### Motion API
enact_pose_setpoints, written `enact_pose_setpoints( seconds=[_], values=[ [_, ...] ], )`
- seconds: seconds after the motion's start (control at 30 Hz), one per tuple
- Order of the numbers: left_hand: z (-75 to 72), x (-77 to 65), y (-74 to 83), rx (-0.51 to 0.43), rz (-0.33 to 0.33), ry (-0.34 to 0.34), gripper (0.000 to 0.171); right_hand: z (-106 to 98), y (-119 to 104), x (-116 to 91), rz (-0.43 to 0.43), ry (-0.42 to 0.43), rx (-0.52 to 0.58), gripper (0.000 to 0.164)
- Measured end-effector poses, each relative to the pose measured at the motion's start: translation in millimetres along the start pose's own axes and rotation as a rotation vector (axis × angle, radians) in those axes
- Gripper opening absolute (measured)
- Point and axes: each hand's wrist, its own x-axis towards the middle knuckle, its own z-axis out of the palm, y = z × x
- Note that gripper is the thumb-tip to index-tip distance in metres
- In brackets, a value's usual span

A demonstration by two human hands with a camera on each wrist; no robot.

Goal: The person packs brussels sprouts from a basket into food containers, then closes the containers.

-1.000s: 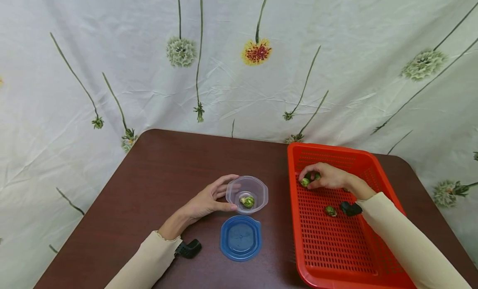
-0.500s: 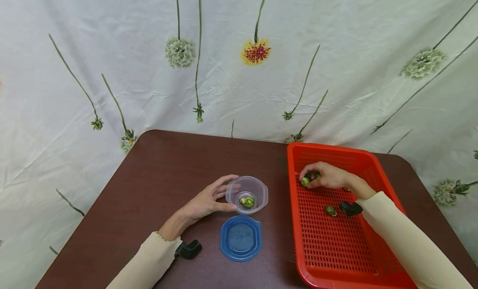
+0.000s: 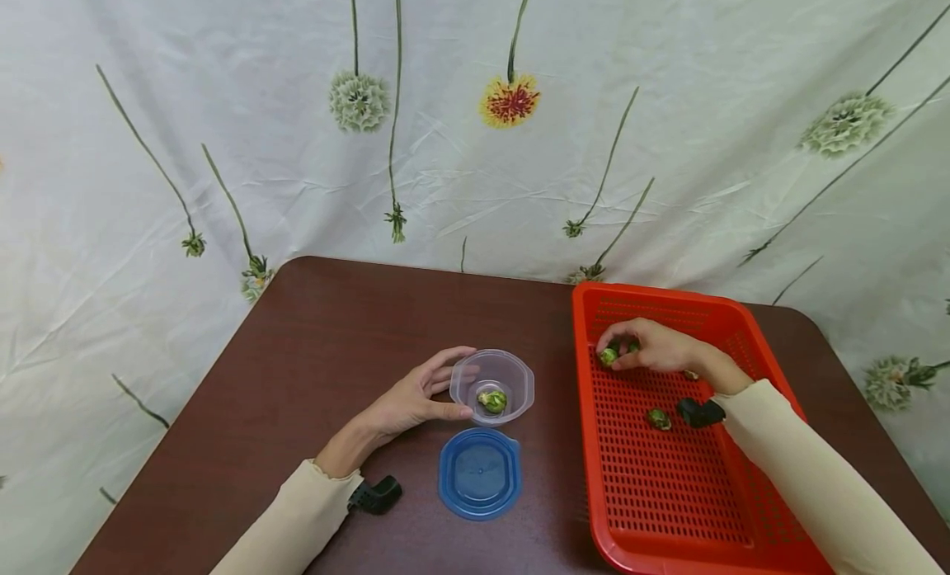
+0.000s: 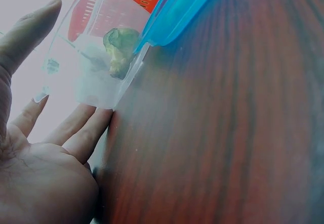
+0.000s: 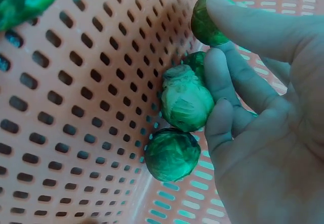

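My left hand (image 3: 417,398) holds a clear plastic container (image 3: 519,385) on the table, its fingers behind the container and the thumb at the near rim. Inside lies one Brussels sprout (image 3: 492,402), also visible through the wall in the left wrist view. Within the red basket (image 3: 590,443), my right hand (image 3: 653,346) pinches another Brussels sprout (image 5: 203,24) between thumb and index finger. Under those fingertips in the right wrist view sit a pale sprout (image 5: 186,101) and a darker one (image 5: 173,154), with a third sprout (image 5: 195,62) partly hidden behind the fingers.
A blue lid (image 3: 480,474) lies on the brown table (image 3: 349,319), just in front of the container. Another sprout (image 3: 658,419) rests on the basket floor, and one (image 3: 690,375) shows partly beneath the right wrist. Flower-printed cloth (image 3: 445,162) hangs behind the table.
My right hand has risen very slightly inside the basket, still at the same group of sprouts. The left hand, container and lid have not visibly moved.
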Motion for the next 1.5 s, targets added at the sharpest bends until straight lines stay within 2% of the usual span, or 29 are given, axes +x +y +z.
enact_pose_setpoints(
  seconds=[0.27, 0.53, 0.8, 1.23, 1.5],
  values=[
    [-0.5, 0.8, -1.9, 0.000, -0.011, 0.004, 0.087, -6, -4, -2, -0.008, 0.017, -0.006, 0.021],
    [-0.9, 1.2, -2.3, -0.002, -0.012, 0.003, 0.088, -12, -11, -5, 0.008, 0.021, 0.037, 0.021],
    [-1.6, 1.9, -2.6, 0.010, -0.007, 0.003, 0.086, -20, -20, -10, -0.011, 0.063, -0.016, 0.022],
    [-1.6, 1.7, -1.7, 0.008, 0.001, 0.001, 0.086, -24, -27, -12, 0.000, 0.048, 0.094, 0.024],
    [-2.0, 2.0, -3.0, 0.003, -0.025, 0.011, 0.086, -25, -32, -15, 0.013, 0.054, 0.070, 0.024]
  ],
)
